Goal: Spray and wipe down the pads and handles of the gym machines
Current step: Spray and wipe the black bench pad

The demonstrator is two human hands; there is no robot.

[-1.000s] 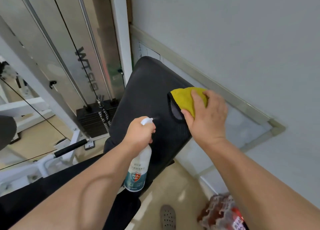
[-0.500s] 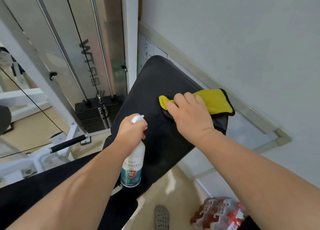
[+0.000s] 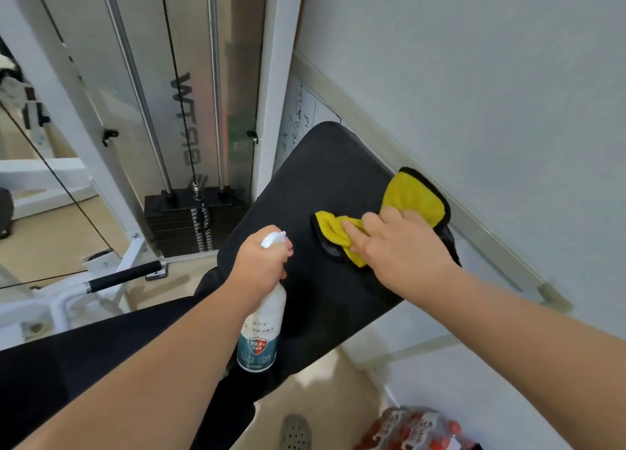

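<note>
While we look through the head camera, our right hand presses flat on a yellow microfibre cloth with a black hem, fingers spread over its crumpled middle. The cloth lies on the black textured vinyl back pad of the machine, near the pad's right edge, with one corner reaching past our hand toward the grey wall.

Our left hand is closed around the neck of a white plastic spray bottle with a teal label. The bottle hangs upright just beside the pad's lower left edge, its white nozzle pointing toward the pad.

Left of the pad we see a black stacked-plate weight block beneath two chrome guide rods, and a white frame bar with a black foam grip. At the bottom edge a shrink-wrapped pack of red-capped bottles sits on the floor, beside a grey perforated shoe.
</note>
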